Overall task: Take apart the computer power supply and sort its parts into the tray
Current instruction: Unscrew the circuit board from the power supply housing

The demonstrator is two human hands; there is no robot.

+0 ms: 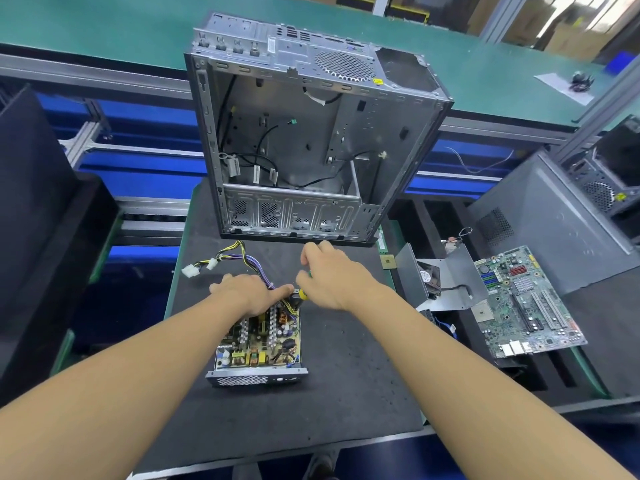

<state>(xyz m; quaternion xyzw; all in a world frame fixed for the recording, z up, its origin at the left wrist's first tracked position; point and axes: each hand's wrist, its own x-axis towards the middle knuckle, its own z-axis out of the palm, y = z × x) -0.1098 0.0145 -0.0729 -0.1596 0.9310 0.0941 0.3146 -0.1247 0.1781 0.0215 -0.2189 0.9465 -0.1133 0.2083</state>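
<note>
Right hand (332, 278): fingers curled round a yellow-and-green-handled screwdriver (304, 293), tip at the far right corner of the power supply.
Left hand (249, 292): palm down, fingers stretched flat over the far end of the same unit.
Open grey metal power supply with exposed circuit board (259, 341): lies at the middle of a dark speckled foam mat (346, 393).
Yellow, purple and black wire bundle with white plugs (235, 261): trails beyond the supply, to its left.
Gutted grey steel computer case (294, 150): beyond the supply.
Green motherboard (526, 306): right of the supply, on a black slotted tray (595, 323).
Green-topped workbench (104, 29): farthest beyond the supply.
</note>
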